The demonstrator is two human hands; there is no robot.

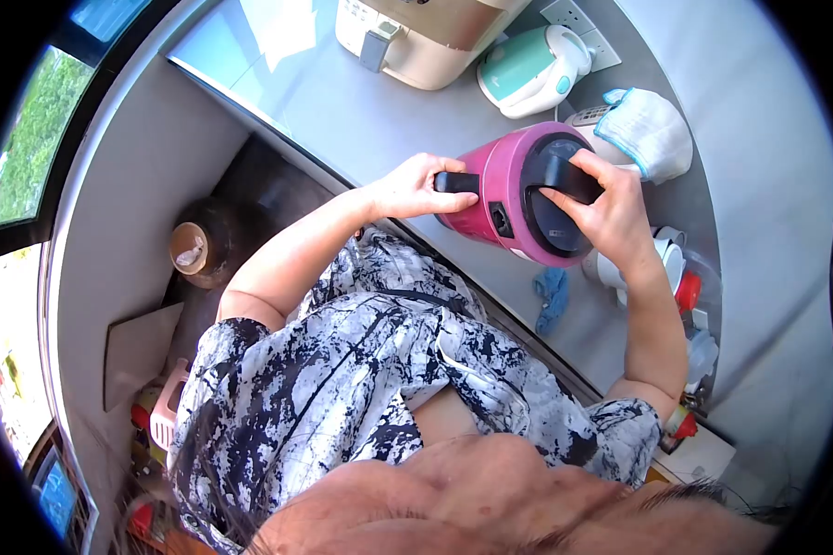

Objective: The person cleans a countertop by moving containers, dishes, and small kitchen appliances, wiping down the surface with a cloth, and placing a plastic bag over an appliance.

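Observation:
A pink soymilk maker with a dark lid is tilted in front of me over the grey counter, its lid turned to the right. The fingers of my left hand are closed on the black side handle. My right hand grips the black handle on the lid, thumb and fingers around it. A dark socket shows on the pink side. The lid appears seated on the body, and the inside is hidden.
Behind the soymilk maker stand a green and white kettle, a beige appliance and a white cloth over another appliance. A blue rag lies on the counter. A dark jar stands low at left.

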